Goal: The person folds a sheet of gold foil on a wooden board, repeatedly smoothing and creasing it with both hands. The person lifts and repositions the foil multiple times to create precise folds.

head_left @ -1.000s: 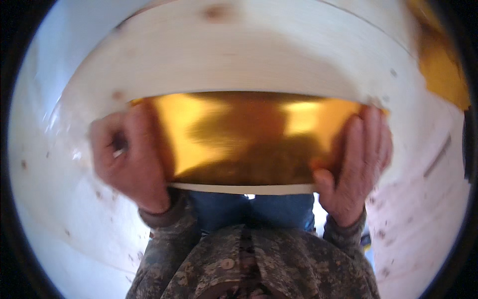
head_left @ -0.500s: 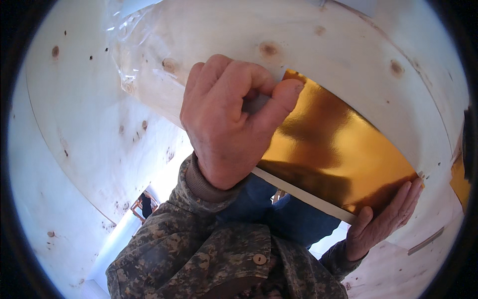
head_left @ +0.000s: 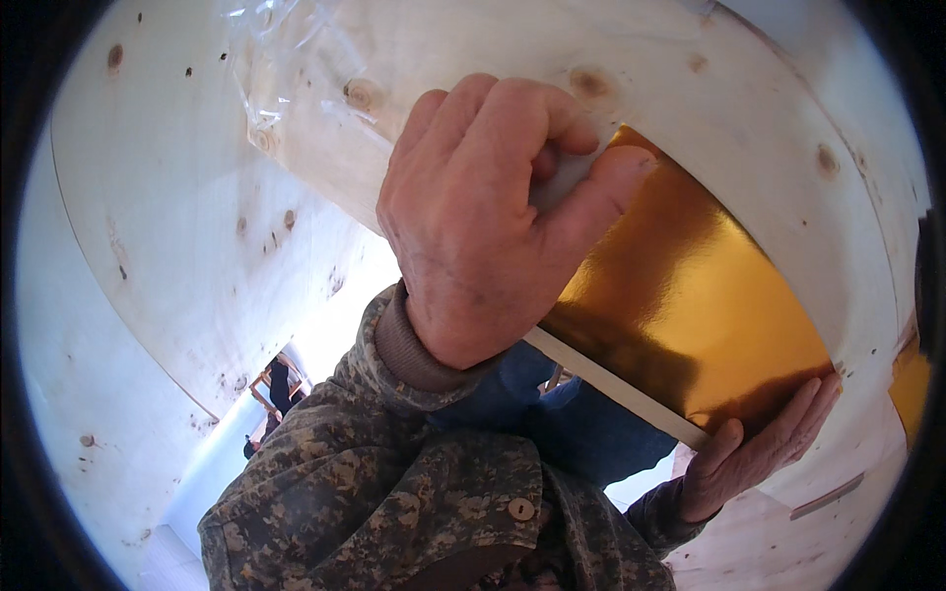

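Note:
A shiny gold sheet lies on a pale wooden tabletop along its near edge. My left hand is closed at the sheet's left end, with its thumb lying across the gold surface. Its other fingers curl beside that end, and their tips are hidden, so how they grip is partly out of sight. At the sheet's near right corner rests my right hand. Its fingers are stretched out along the right end, and its thumb stands apart by the near edge.
Clear crinkled plastic film lies on the knotty tabletop at the far left. A narrow strip and another gold piece are at the right. Wooden furniture shows beyond the table at the left.
The whole view has shifted, so the table, sheet and left hand appear farther right. Both hands keep nearly the same places on the sheet.

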The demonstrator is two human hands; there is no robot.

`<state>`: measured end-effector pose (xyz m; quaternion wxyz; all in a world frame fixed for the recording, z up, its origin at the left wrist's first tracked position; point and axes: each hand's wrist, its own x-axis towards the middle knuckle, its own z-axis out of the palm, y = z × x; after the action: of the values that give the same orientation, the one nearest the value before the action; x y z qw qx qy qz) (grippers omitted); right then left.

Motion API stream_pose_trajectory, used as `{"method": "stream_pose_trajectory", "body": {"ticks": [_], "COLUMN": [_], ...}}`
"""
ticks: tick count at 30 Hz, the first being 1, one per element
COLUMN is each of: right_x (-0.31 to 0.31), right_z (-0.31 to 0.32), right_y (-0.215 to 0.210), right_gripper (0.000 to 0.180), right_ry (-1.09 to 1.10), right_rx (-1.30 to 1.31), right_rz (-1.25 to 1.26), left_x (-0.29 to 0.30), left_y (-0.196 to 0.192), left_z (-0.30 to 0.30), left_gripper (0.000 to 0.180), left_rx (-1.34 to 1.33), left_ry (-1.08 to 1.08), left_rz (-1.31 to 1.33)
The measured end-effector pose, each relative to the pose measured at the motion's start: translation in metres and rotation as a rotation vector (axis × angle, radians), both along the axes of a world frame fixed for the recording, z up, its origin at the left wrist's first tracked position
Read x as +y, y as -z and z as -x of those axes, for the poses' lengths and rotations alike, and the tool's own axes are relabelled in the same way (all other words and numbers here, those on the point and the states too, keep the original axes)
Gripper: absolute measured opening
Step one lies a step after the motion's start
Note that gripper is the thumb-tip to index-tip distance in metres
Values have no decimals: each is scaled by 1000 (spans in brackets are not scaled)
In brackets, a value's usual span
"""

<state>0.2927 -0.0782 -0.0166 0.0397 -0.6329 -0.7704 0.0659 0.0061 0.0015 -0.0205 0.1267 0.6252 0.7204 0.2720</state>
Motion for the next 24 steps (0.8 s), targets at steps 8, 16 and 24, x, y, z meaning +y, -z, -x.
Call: {"method": "stream_pose_trajectory", "body": {"ticks": [8,16,24], "right_x": [1,0,-1], "right_z": [-2,0,-1], "right_y": [3,3,4], "right_gripper": [75,75,74], "right_ry": [-33,-23,-24], "right_rx": [9,14,2], "right_rz": [-26,-24,-26], "left_x": [-1,0,-3], "left_y": [1,2,0], "left_z": [3,5,4], "left_gripper": [23,23,19], "left_rx": [-2,35,-50], "left_ry": [31,60,44], "left_rz": [-13,-18,-14]}}
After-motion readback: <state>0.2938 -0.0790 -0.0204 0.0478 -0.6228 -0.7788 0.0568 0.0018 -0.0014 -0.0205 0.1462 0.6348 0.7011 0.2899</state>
